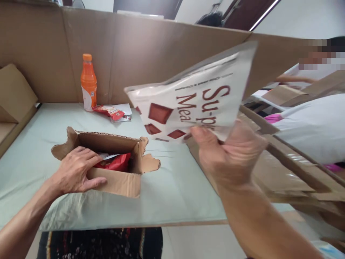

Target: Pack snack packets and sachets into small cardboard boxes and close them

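Note:
My right hand (229, 154) holds up a white food pouch (185, 104) by its lower right part, with the thumb in front. Brown-red squares and the letters "Su-p" and "Meal" are printed on it, turned sideways. Below and to the left, a small open cardboard box (118, 183) with torn flaps stands on the table. My left hand (78, 171) grips this box at its left front wall, the thumb outside and the fingers over the rim. Inside the box lies a shiny red packet (117, 162) beside something white, partly hidden by the fingers.
An orange bottle (88, 82) stands at the back, with red and white packets (114, 112) lying beside it. Cardboard walls (161, 50) enclose the pale green table cover (172, 194). Another open box (13, 100) is at far left. A co-worker (312, 122) and cardboard boxes are at right.

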The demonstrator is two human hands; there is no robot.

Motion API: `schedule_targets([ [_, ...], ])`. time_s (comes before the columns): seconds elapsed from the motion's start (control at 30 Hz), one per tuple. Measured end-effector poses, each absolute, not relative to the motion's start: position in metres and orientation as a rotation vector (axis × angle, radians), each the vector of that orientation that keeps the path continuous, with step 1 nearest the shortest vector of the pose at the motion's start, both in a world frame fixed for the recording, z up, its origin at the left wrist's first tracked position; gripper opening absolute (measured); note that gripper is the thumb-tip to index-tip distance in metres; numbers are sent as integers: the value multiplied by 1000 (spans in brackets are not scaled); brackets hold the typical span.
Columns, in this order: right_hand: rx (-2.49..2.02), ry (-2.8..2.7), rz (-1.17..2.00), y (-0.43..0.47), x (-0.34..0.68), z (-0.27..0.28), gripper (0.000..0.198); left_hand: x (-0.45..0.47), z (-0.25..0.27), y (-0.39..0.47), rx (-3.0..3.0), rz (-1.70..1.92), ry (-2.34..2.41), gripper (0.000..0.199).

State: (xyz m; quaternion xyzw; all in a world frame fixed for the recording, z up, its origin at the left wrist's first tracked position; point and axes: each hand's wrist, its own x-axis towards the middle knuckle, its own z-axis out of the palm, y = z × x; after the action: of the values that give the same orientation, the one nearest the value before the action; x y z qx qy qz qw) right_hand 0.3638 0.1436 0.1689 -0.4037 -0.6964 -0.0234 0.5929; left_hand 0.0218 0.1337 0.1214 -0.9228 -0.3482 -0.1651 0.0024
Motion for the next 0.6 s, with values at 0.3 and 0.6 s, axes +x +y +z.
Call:
schedule_targets([
  [0.3, -1209, -2826, 23, 162, 280, 165, 38, 20, 116, 133, -2916, -500, -1156, 50],
  [0.6, -1500, -3213, 220, 181, 236, 191, 31, 21, 112, 135, -2904, -504, -1147, 44],
])
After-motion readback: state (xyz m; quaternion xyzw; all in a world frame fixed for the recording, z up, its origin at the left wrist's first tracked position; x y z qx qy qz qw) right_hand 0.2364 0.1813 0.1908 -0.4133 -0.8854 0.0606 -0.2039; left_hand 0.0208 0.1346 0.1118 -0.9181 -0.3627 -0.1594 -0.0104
